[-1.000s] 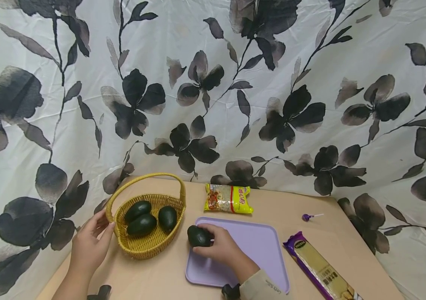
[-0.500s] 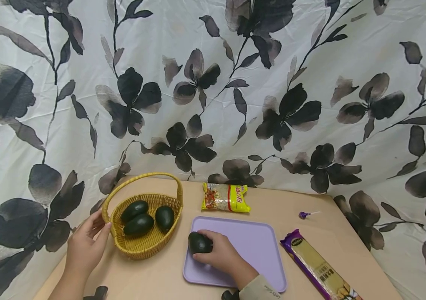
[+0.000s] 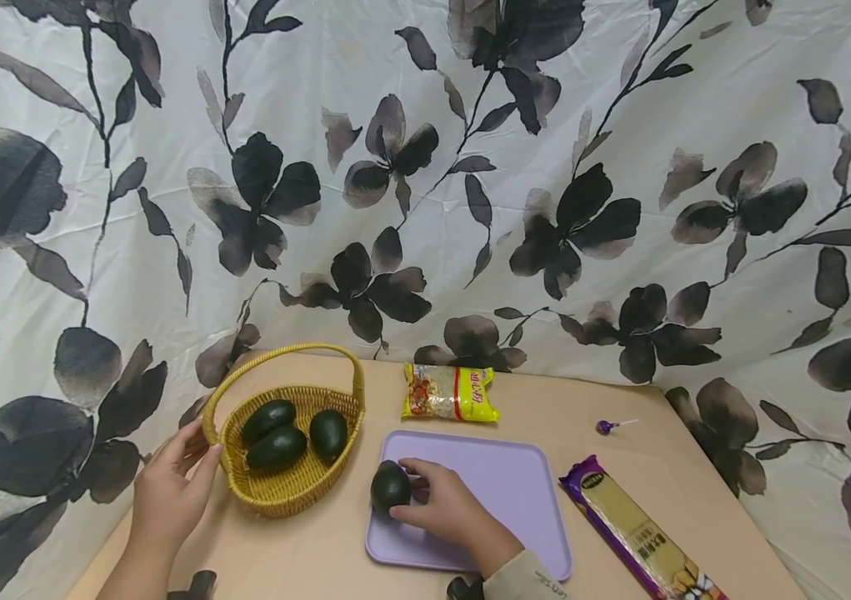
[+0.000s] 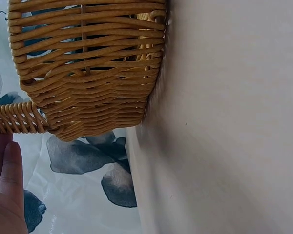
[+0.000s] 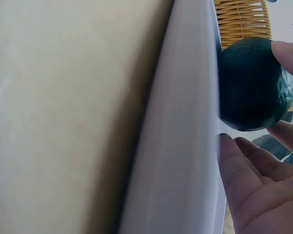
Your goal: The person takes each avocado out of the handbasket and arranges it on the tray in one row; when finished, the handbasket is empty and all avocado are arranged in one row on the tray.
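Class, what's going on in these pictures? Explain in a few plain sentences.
A person's right hand pinches a dark avocado at the left side of a purple tray. Their left hand touches the handle of a wicker basket, where three more avocados lie. A yellow packet lies beyond the tray.
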Tool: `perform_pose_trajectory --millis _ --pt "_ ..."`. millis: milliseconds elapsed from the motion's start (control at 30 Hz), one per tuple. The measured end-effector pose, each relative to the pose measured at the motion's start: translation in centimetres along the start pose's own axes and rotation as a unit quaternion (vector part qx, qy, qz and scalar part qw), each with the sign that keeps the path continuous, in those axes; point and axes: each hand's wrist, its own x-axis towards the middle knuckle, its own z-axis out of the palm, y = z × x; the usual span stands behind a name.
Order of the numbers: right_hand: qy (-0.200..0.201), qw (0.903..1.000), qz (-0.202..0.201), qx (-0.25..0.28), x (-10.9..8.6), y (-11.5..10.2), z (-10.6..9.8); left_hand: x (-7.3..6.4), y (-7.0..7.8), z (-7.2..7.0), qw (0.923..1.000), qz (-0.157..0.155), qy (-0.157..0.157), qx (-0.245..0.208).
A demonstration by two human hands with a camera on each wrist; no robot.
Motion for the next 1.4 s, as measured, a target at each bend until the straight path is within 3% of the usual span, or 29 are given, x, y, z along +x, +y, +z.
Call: perform_pose_trajectory --millis 433,733,1400 --pt "0.011 0.9999 -0.009 0.006 -0.2 -0.4 -0.2 0.0 0.0 0.0 1.0000 0.001 -0.003 0.004" --pt "0.015 0.9967 -0.028 0.074 0.0 -0.8 -0.6 -0.1 -0.1 -0.1 0.9999 0.002 -0.005 0.009" --pt "0.017 0.9962 -0.055 0.065 2.5 -4.9 -1.7 0.1 -0.2 -0.2 0.9998 0.006 -0.011 0.014"
